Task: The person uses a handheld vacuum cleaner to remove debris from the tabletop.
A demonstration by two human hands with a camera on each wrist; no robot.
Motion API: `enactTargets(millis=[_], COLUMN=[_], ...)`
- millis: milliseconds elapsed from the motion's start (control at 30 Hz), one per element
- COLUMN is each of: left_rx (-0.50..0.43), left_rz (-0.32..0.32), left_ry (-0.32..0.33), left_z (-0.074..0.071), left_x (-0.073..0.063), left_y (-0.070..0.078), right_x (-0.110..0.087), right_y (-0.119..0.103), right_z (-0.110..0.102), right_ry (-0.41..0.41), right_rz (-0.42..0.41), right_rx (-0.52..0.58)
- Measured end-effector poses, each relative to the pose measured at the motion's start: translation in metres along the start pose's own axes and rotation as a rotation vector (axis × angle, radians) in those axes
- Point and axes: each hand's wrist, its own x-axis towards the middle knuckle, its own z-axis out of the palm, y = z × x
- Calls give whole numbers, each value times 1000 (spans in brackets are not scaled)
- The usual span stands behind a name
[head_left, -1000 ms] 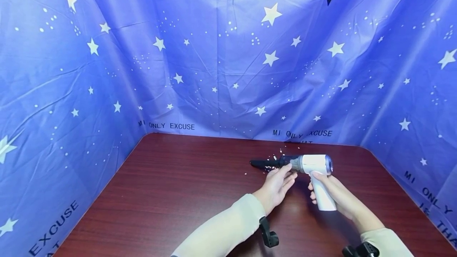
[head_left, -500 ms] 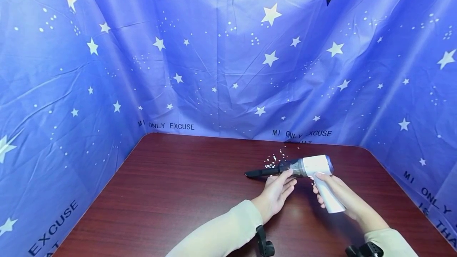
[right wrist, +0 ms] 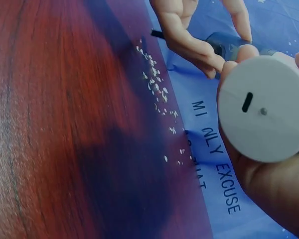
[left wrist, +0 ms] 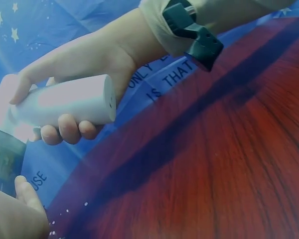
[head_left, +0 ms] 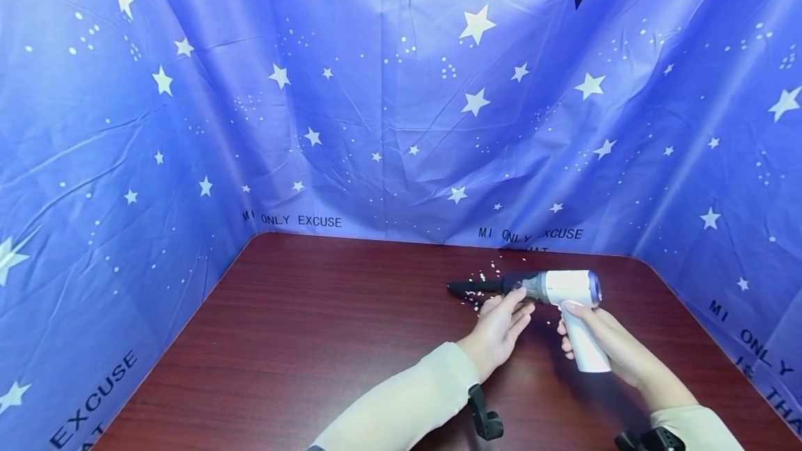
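Observation:
A white handheld vacuum cleaner (head_left: pixel 567 287) with a clear dust cup and a long black nozzle (head_left: pixel 466 288) is held over the table, the nozzle pointing left. My right hand (head_left: pixel 604 346) grips its handle; in the left wrist view the fingers wrap the white handle (left wrist: pixel 72 99). My left hand (head_left: pixel 498 329) holds the dust cup from the near side and below, the thumb against it and the fingers on the other side. Small white bits (right wrist: pixel 154 74) lie scattered on the table, some of them around the nozzle in the head view.
The dark red wooden table (head_left: pixel 282 339) is bordered by blue star-printed cloth (head_left: pixel 376 124) at the back and sides. Black wrist mounts (head_left: pixel 485 413) sit at both sleeves. Stray white bits lie close to the table's back edge.
The nozzle has swung toward the near side and left, then back away and right among the white bits. Both hands keep their hold and have shifted slightly right.

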Motion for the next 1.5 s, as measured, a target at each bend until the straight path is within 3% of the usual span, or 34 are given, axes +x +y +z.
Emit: enactTargets(millis=[300, 600, 733, 867, 1133, 1500], left_rx=[11, 73, 88, 110, 149, 124], left_rz=[24, 43, 36, 14, -6, -8], left_ry=[-2, 50, 64, 80, 69, 77], left_z=[30, 54, 56, 56, 52, 46], left_x=[11, 14, 15, 18, 25, 24], left_y=[-10, -18, -17, -16, -16, -22], right_x=[-5, -8, -7, -5, 4, 1], right_y=[1, 10, 15, 19, 23, 25], right_z=[-9, -15, -14, -10, -7, -10], right_ry=[101, 7, -3, 48, 159, 132], right_rz=[-31, -169, -206, -218, -166, -165], right_rx=[27, 149, 141, 57, -52, -10])
